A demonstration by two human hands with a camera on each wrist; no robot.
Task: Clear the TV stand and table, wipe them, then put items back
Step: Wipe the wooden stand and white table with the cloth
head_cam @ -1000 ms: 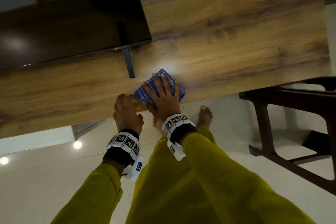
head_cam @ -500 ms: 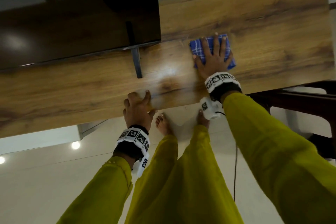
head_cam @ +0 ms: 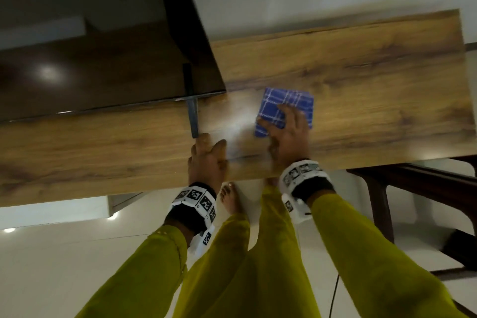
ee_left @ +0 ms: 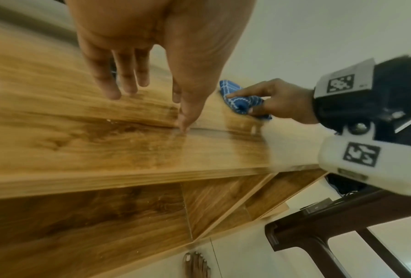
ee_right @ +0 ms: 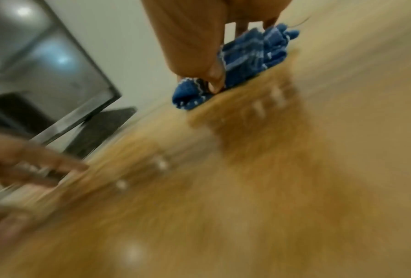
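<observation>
Cloth (head_cam: 284, 108), blue with a white check, folded into a rough square, lies flat on the wooden TV stand (head_cam: 361, 67) beneath the right hand (head_cam: 289, 137). Right hand: palm down, fingers extended over the near half of the cloth and pressing it to the wood; in the left wrist view the thumb and forefinger bear on a bunched edge of the fabric (ee_left: 243, 101). Whether the fingers curl round the cloth or merely press it cannot be told from the blurred right wrist view. Left hand (head_cam: 206, 160): just beside the right hand, on its left, laid on the stand's top close to the front edge, fingers straight and relaxed, tips touching the surface, holding nothing. Ahead of the left hand's fingertips stands a thin dark TV foot (head_cam: 192, 111), carrying the black television (head_cam: 103, 46), which occupies the stand to the left of both hands. Beyond the cloth, and to its right, bare wood runs to the stand's end. Right of the right wrist and below the stand's edge: a dark wooden table frame (head_cam: 413, 186) on a pale tiled floor (head_cam: 64, 253). Both forearms wear yellow-green sleeves (head_cam: 374, 253) and marker-printed wrist bands (head_cam: 196, 199).
</observation>
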